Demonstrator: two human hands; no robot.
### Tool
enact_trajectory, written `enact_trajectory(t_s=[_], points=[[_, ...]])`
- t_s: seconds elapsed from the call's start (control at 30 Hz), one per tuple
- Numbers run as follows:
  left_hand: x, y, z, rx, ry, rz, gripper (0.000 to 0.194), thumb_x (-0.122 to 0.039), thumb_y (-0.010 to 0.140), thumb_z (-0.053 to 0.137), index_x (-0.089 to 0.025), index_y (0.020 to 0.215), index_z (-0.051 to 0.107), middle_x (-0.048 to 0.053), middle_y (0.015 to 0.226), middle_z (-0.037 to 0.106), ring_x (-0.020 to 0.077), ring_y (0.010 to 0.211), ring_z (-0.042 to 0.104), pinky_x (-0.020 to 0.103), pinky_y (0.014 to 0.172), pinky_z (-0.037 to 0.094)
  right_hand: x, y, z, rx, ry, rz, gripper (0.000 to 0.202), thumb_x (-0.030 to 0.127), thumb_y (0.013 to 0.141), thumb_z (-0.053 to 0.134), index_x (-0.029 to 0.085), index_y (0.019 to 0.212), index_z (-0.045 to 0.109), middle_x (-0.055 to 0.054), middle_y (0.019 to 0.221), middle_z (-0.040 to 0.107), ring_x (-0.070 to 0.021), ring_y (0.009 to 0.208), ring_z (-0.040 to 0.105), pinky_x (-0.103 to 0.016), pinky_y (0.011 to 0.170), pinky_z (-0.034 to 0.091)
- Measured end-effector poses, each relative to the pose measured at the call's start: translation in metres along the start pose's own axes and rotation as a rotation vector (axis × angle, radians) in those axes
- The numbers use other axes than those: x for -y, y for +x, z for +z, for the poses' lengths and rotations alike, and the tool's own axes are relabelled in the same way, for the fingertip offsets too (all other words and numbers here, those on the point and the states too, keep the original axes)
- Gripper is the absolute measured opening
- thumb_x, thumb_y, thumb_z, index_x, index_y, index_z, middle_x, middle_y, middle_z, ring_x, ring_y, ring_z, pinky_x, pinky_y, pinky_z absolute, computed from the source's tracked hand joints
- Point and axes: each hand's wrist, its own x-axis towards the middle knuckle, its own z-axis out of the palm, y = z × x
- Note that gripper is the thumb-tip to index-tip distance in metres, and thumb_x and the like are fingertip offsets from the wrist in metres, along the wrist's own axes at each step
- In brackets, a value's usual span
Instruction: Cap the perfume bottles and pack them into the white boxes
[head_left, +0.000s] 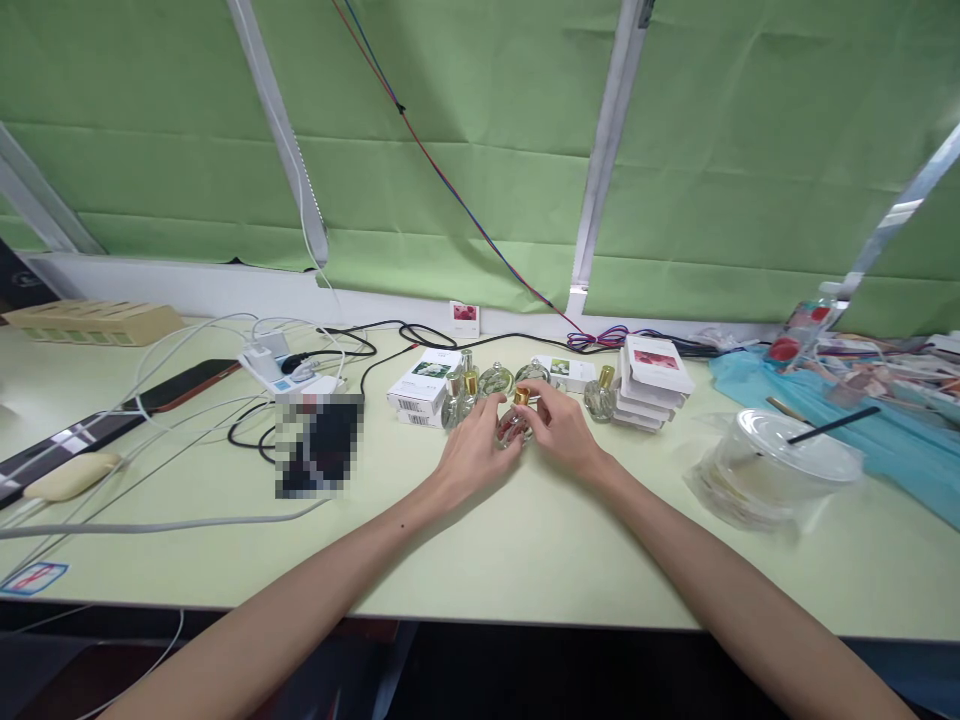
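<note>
Between my hands stands a small glass bottle (513,427) with a gold cap. My left hand (477,447) is closed round its left side. The fingers of my right hand (559,425) pinch the gold cap from the right. Several similar glass bottles (496,379) stand just behind, and another gold-capped bottle (599,396) is to the right. White boxes (421,385) with a green and white picture are stacked to the left of the bottles. A stack of white boxes (654,372) with a red picture stands on the right.
A power strip (289,375) with cables and a pixelated dark object (320,445) lie on the table (525,560) to the left. At the right are a lidded plastic container (780,460), blue cloth (892,440) and a plastic bottle (806,320). A small white box (465,320) stands at the back.
</note>
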Motion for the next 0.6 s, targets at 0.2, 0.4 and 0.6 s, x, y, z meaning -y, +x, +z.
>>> enact_trajectory(t_s=[0.2, 0.4, 0.6], points=[[-0.0021, -0.0019, -0.0001, 0.0, -0.061, 0.005, 0.046, -0.04, 0.09, 0.058, -0.021, 0.131, 0.049, 0.002, 0.086, 0.066, 0.0221, 0.074, 0.064, 0.032, 0.065, 0.044, -0.0014, -0.0005, 0.0013, -0.017, 0.017, -0.023, 0.023, 0.026, 0.097, 0.056, 0.02, 0.119, 0.061, -0.01, 0.111, 0.072, -0.0179, 0.073, 0.064, -0.032, 0.071, 0.054], [-0.0054, -0.0056, 0.0037, 0.002, -0.161, 0.017, 0.046, -0.039, 0.087, 0.06, -0.022, 0.128, 0.046, -0.002, 0.084, 0.061, 0.0131, 0.056, 0.056, 0.026, 0.054, 0.037, 0.0002, -0.0003, 0.0005, -0.014, 0.023, -0.023, 0.022, 0.025, 0.097, 0.056, 0.019, 0.118, 0.061, -0.011, 0.11, 0.072, -0.0184, 0.076, 0.065, -0.032, 0.069, 0.053], [-0.0069, -0.0074, 0.0033, 0.056, -0.323, 0.012, 0.052, -0.027, 0.084, 0.059, -0.022, 0.13, 0.038, -0.004, 0.085, 0.065, 0.0098, 0.051, 0.056, 0.025, 0.055, 0.04, 0.0002, -0.0007, 0.0003, -0.018, 0.01, -0.022, 0.021, 0.025, 0.098, 0.054, 0.02, 0.118, 0.06, -0.011, 0.109, 0.072, -0.0179, 0.074, 0.064, -0.031, 0.066, 0.052]])
